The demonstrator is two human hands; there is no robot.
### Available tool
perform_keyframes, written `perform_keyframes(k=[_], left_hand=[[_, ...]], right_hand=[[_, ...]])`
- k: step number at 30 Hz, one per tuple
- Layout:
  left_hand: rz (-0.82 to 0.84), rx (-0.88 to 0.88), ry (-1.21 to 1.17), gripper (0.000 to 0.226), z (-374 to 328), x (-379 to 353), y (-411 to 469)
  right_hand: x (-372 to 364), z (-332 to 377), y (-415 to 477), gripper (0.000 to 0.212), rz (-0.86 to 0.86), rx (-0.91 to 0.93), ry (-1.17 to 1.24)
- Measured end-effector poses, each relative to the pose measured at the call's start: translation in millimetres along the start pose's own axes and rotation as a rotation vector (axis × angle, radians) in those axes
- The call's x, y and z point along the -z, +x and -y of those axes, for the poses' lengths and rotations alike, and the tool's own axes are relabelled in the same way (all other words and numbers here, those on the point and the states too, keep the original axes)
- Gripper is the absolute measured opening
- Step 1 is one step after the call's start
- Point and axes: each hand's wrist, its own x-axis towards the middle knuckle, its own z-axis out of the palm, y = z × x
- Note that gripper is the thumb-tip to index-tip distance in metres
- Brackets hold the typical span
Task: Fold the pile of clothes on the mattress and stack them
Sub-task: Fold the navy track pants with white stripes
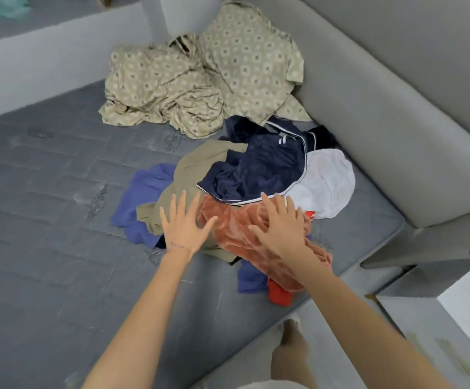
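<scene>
A loose pile of clothes lies on the grey mattress (45, 220) near its right edge. On top is a navy garment with white piping (259, 167). Around it are a khaki piece (200, 161), a fuzzy salmon-orange piece (233, 228), a white one (326, 183), a purple-blue one (146, 192) and a bit of red cloth (280, 294). My left hand (184, 223) hovers with fingers spread over the khaki and salmon pieces. My right hand (281, 223) is spread flat over the salmon piece. Neither hand holds anything.
A crumpled beige patterned sheet (188, 77) lies at the back of the mattress. A grey padded headboard (396, 108) runs along the right. A white box or cabinet (466, 301) stands at lower right. My leg (290, 357) shows beside the mattress edge.
</scene>
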Motion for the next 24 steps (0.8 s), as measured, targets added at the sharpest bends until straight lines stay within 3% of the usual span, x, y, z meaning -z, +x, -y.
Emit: perform_keyframes(k=[9,24], left_hand=[[0.045,0.376,-0.087,0.076,-72.2,-69.1,100.3],[-0.087,0.740,-0.331,0.072,-41.7,-197.5,220.4]], right_hand=[[10.5,-78.6,164.4,0.081,0.163,0.189,-0.068],[-95.4,-88.3,348.9,0.081,0.222,0.385,-0.053]])
